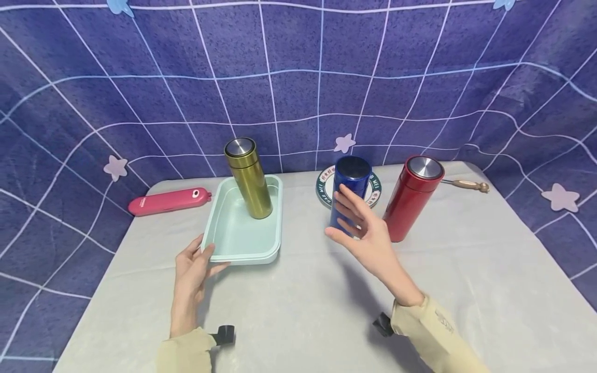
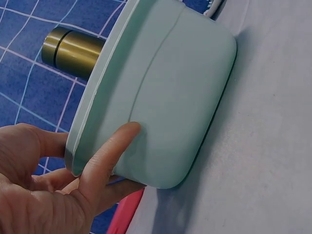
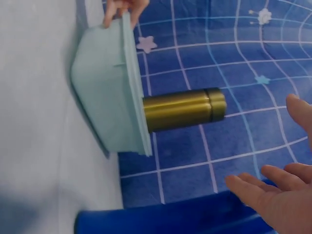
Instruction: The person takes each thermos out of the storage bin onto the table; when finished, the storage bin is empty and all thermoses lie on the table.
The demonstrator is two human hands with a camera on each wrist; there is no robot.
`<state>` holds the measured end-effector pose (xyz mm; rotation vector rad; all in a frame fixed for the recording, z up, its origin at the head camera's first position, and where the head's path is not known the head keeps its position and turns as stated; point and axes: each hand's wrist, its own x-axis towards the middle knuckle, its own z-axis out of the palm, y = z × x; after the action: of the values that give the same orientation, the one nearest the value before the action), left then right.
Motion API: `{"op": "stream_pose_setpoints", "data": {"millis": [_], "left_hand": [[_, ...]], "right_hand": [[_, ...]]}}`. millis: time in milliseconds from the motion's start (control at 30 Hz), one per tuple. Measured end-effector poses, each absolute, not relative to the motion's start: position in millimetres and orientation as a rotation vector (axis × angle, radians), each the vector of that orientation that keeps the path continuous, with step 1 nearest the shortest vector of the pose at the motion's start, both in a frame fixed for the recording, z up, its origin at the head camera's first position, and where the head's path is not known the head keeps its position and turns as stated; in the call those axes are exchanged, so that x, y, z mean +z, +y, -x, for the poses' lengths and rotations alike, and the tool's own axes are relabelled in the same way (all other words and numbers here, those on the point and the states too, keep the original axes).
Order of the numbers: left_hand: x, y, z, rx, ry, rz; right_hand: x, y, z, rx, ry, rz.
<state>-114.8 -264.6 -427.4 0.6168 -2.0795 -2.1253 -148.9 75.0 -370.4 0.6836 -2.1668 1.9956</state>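
Note:
At its near left corner, a pale green plastic basin (image 1: 242,243) is held by my left hand (image 1: 190,272). In the left wrist view, the thumb lies over the rim and the fingers spread along the outer wall. A gold thermos (image 1: 254,186) stands upright inside the basin. My right hand (image 1: 368,235) is at a blue thermos (image 1: 353,176), fingers extended and thumb apart. The right wrist view has the fingers overlapping the edge of the blue thermos; whether they touch it I cannot tell. A red thermos (image 1: 412,199) stands just right of that hand.
Behind the blue thermos lies a round plate (image 1: 322,192) with a green, lettered rim. A wooden-handled tool (image 1: 471,185) lies at the far right, partly hidden by the red thermos. Left of the basin is a flat pink case (image 1: 170,202). A blue grid-patterned cloth (image 1: 298,93) hangs behind the table.

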Motion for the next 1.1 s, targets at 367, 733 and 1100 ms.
{"op": "stream_pose_setpoints", "data": {"millis": [367, 733, 1100], "left_hand": [[-430, -265, 114, -2.131, -2.079, -0.616], [-428, -265, 114, -2.111, -2.079, -0.616], [-431, -265, 115, -2.076, -2.095, -0.621]], "right_hand": [[-390, 36, 181, 2.052, -2.257, -0.697], [-387, -3, 214, 1.954, -2.320, -0.741], [-386, -35, 239, 1.997, -2.323, -0.757]]}}
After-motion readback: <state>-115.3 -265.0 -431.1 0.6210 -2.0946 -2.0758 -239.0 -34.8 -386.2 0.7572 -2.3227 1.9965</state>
